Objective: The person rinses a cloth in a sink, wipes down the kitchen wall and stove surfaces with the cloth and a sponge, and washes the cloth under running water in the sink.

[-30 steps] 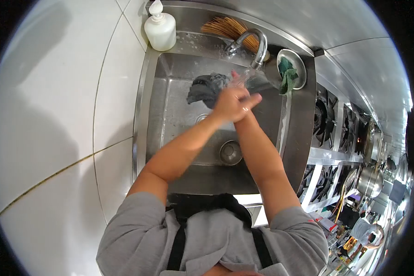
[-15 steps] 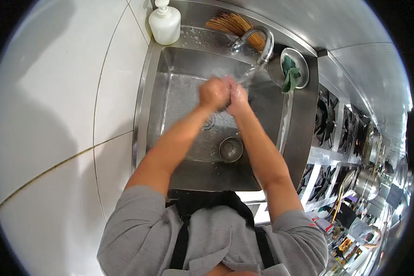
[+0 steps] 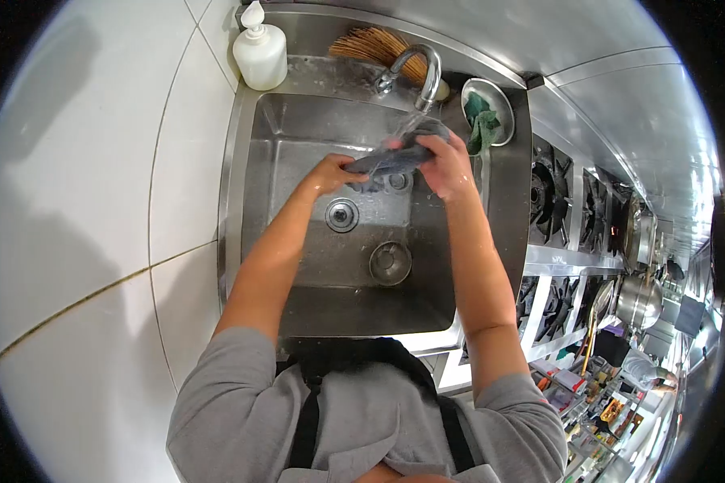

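A dark grey cloth (image 3: 396, 160) stretches between my hands under the running tap (image 3: 432, 80), over the steel sink (image 3: 298, 310). My left hand (image 3: 330, 175) pinches its left end. My right hand (image 3: 449, 165) grips the other end, close below the spout. Water runs onto the cloth and partly blurs it. Below the hands, a small round metal bowl (image 3: 391, 263) sits on the sink floor, to the right of the drain (image 3: 342, 216).
A white pump bottle (image 3: 261, 56) stands at the sink's back left corner. Behind the tap lies a bundle of thin sticks (image 3: 379, 47). A metal bowl (image 3: 503, 101) with a green cloth (image 3: 482, 125) is at the right rim. Stove burners (image 3: 549, 193) extend rightward; a person (image 3: 640, 370) is farther off.
My hands were pressed together, squeezing; now they are apart with the cloth spread between them. The right hand has moved right, the left hand left. The view has shifted slightly.
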{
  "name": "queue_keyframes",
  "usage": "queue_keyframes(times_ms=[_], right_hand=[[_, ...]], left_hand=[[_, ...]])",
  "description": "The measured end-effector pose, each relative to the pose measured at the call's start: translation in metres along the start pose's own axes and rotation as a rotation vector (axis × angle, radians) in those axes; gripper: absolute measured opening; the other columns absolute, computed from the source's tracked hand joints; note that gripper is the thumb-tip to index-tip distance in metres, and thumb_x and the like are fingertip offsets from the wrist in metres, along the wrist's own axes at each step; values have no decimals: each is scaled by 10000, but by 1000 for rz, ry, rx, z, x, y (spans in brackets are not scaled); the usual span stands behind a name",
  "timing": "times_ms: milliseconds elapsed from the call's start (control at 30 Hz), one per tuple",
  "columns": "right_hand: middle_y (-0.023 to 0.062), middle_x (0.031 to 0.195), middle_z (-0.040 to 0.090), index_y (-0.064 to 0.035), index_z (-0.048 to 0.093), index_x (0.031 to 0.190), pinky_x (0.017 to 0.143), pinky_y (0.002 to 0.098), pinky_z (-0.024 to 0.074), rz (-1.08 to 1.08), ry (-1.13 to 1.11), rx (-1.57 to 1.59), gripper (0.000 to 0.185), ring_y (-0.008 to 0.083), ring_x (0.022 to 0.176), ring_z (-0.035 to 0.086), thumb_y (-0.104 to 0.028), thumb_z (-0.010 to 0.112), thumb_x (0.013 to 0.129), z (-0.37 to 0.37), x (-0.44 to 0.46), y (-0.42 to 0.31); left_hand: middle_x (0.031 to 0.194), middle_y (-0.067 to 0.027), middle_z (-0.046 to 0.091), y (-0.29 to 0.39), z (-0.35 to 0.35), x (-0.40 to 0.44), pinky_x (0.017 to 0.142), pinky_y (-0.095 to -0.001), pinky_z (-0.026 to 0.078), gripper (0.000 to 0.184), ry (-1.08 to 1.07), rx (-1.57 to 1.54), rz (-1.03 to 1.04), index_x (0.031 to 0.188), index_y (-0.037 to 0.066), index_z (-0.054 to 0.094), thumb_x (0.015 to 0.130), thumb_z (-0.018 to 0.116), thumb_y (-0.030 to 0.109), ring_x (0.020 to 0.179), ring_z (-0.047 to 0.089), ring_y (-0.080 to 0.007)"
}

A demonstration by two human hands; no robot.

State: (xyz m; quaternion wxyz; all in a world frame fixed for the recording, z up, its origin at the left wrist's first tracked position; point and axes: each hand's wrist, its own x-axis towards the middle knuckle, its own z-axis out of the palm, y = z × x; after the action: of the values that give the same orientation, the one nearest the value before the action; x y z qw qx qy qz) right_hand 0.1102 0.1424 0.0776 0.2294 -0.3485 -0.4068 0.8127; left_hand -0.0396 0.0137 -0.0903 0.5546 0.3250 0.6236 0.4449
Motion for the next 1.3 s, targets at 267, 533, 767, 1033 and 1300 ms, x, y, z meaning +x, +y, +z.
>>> queue_keyframes(times_ms=[267,533,767,1033,1300], right_hand=[[77,787,598,-58,565,1012,633,358,483,260,121,459,344,186,586,527,-380,517,901,-13,37,95],[84,948,596,-90,576,1039,809,384,483,425,216,96,217,230,865,576,-275,495,962,13,48,129],[33,766,597,-38,645,805,648,383,459,108,279,-451,300,180,712,547,-289,546,936,-21,67,148],[210,844,617,-43,652,854,714,415,502,-218,-264,-1436,147,348,835,636,-184,613,840,20,20,23],[116,832,679,-84,654,960,687,414,532,-274,115,-1191,325,281,842,673,-380,541,889,39,58,12]], left_hand=[[803,-77,702,90,82,-41,730,-337,492,207,271,-291,444,804,-6,688,763,770,180,757,660,-207],[511,-186,510,29,29,5,458,-450,396,485,1124,303,405,493,76,473,804,708,366,463,526,-379],[616,-180,588,19,38,13,588,-419,476,293,1099,369,424,608,52,543,763,732,213,630,609,-399],[712,-53,639,25,13,7,647,-410,494,100,181,-87,323,885,25,659,852,587,86,683,623,-264],[1146,-190,607,49,51,44,951,-432,412,349,53,500,473,1153,26,591,911,607,276,1081,551,-304]])
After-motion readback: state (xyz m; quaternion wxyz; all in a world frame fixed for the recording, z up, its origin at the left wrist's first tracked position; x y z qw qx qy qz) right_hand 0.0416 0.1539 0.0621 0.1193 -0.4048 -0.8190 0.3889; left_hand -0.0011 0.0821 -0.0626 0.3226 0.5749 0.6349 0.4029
